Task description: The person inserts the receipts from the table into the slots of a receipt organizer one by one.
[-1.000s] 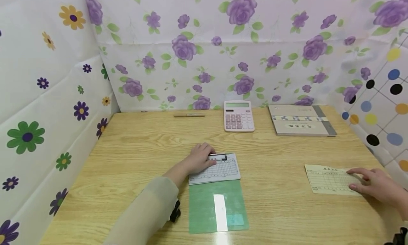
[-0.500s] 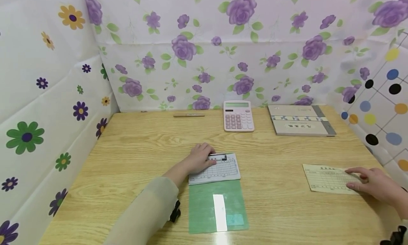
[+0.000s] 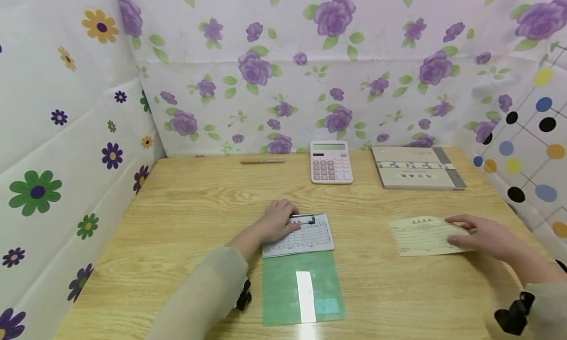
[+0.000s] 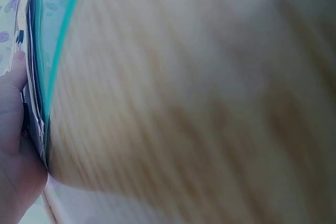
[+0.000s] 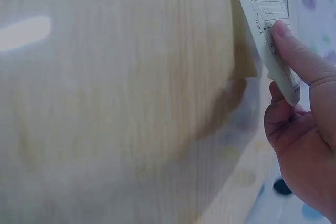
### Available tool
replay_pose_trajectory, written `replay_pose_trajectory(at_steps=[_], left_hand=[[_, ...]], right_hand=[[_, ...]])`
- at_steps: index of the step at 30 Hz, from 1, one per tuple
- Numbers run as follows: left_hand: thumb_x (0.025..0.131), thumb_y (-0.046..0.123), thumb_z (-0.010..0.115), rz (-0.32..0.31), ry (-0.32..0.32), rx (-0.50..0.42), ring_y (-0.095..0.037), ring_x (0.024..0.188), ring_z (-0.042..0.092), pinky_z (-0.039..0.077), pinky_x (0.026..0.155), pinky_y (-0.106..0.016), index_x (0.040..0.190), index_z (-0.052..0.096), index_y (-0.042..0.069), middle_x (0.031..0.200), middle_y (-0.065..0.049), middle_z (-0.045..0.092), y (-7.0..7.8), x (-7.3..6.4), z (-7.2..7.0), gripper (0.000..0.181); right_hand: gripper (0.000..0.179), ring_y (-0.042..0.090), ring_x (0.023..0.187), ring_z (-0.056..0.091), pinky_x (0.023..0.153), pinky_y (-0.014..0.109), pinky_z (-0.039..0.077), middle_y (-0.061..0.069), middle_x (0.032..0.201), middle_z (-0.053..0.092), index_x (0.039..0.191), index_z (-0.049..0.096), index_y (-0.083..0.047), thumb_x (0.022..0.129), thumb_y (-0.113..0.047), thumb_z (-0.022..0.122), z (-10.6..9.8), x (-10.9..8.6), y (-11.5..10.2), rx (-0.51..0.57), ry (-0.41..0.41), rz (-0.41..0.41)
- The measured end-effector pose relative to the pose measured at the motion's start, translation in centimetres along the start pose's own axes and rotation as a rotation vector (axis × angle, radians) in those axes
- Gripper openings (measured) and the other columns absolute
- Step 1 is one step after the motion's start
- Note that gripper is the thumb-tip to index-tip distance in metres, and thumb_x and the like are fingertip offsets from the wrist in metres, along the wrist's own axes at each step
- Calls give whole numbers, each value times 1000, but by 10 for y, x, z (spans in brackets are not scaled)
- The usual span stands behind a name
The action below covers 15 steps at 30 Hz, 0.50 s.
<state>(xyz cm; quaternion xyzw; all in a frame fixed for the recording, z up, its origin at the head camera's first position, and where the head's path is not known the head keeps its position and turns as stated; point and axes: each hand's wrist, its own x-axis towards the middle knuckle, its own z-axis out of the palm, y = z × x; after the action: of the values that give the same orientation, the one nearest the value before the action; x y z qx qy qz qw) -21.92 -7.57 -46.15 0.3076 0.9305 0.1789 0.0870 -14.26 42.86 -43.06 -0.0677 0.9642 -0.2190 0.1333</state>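
Observation:
My left hand (image 3: 276, 223) lies over the upper left of a green translucent clipboard (image 3: 283, 293), gripping it around the metal clip (image 3: 313, 219). Its thumb is on a small stack of white printed forms (image 3: 305, 239) under the clip, and its fingers curl at the top edge. In the left wrist view, the stack's layered edge (image 4: 34, 93) shows beside the thumb. At the right, my right hand (image 3: 483, 236) pinches the right end of a pale yellow printed form (image 3: 423, 237) between thumb and fingers. The right wrist view shows that form (image 5: 265, 19) tilted above the table.
A pink calculator (image 3: 331, 162) sits at the back of the wooden table (image 3: 199, 197). A grey book with printed characters (image 3: 418, 170) lies to its right, a thin tan pen-like stick (image 3: 262, 161) to its left. Flower-patterned sheets (image 3: 230, 84) wall the back and left side.
My right hand has carried the yellow form leftward and slightly away from me, toward the clipboard. The left hand and clipboard have stayed put.

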Motion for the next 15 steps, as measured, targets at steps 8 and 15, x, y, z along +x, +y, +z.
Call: replay_pose_trajectory(at_steps=[8,15], left_hand=[[94,40,54,7,-2,-6,-20,107,38,29,97,-39,122,49,14,121,-1,45,-1,0,2,39],[93,40,55,4,4,-24,-20,106,38,29,96,-40,121,50,14,120,-1,45,-1,-1,1,38]], right_hand=[[70,54,116,41,87,63,34,37,127,46,134,48,-4,83,-49,66,10,16,-27,81,-14,-40],[73,57,118,37,88,64,32,37,131,41,136,46,-5,83,-51,64,11,19,-33,72,-19,-34]])
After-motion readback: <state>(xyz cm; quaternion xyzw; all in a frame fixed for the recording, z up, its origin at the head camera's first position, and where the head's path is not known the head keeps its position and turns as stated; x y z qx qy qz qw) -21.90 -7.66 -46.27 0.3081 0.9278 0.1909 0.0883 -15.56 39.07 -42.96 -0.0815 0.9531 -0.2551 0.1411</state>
